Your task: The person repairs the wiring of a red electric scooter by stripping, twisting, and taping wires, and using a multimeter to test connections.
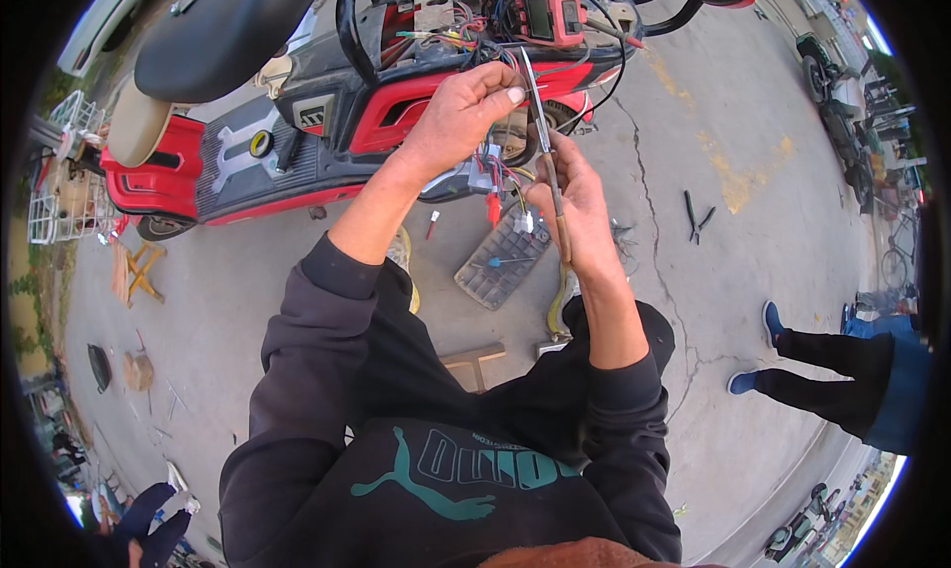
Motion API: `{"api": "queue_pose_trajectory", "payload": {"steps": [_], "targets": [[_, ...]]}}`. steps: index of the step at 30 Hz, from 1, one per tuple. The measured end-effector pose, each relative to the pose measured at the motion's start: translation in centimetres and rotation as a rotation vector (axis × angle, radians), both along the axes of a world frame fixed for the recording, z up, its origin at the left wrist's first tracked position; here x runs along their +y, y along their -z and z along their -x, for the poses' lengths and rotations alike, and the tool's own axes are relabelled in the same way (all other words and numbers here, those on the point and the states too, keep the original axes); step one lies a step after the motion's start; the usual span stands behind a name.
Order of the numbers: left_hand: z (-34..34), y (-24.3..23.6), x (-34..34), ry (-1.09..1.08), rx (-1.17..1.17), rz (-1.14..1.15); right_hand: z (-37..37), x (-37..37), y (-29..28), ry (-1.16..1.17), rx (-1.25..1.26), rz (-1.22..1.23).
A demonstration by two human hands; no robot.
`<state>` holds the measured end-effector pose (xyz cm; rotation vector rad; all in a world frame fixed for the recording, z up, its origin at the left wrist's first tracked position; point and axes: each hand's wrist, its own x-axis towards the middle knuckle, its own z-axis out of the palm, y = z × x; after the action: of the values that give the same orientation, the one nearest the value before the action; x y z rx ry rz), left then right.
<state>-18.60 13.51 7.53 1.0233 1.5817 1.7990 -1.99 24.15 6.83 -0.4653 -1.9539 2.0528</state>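
My right hand (578,206) is closed around a long thin tool (536,103) with a shiny metal front part and a brown handle, its tip pointing away from me. Just left of the metal part is my left hand (461,112), thumb pressed against the curled fingers. Whatever it pinches is too small or hidden to make out. Both hands are over the near side of a red and black electric scooter (396,112). Beyond them, its opened body shows loose coloured wires (461,33) and a red multimeter (543,18). Below my hands hang connectors (492,177).
A grey plastic cover (500,261) lies on the ground with a blue-handled screwdriver (505,262) on it. Pliers (697,217) lie to the right. Black tape (261,144) rests on the scooter's footboard. At the right stands another person (837,370); a wooden stool (142,273) is left.
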Motion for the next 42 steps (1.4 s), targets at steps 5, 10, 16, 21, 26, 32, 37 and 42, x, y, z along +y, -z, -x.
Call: {"api": "queue_pose_trajectory", "payload": {"steps": [5,10,16,21,26,32,37,42], "targets": [[0.1,1.5,0.8,-0.052,0.130,0.047,-0.2,0.3,2.6,0.222,-0.064,-0.378],[0.3,1.3,-1.6,-0.060,0.028,-0.018,-3.6,5.2,2.8,0.788,-0.080,-0.453],[-1.0,0.5,-0.1,-0.093,0.114,0.016,-16.8,-8.5,26.2,0.669,-0.661,-0.465],[-1.6,0.0,-0.3,-0.292,0.735,0.061,-19.5,-6.4,29.9,0.001,-1.060,-0.549],[-2.0,0.3,-1.8,-0.393,1.240,0.155,-0.5,4.4,-0.7,0.617,-0.127,-1.266],[-4.7,-0.9,-4.3,-0.438,1.312,0.062,12.0,10.0,-7.1,0.270,-0.368,-1.270],[-7.2,-1.9,-11.4,-0.521,1.045,0.021,10.9,5.9,-8.7,0.479,-0.311,-1.192],[-14.4,4.7,-16.5,-0.574,0.954,0.093,0.4,4.0,-16.1,0.664,0.117,-1.109]]}}
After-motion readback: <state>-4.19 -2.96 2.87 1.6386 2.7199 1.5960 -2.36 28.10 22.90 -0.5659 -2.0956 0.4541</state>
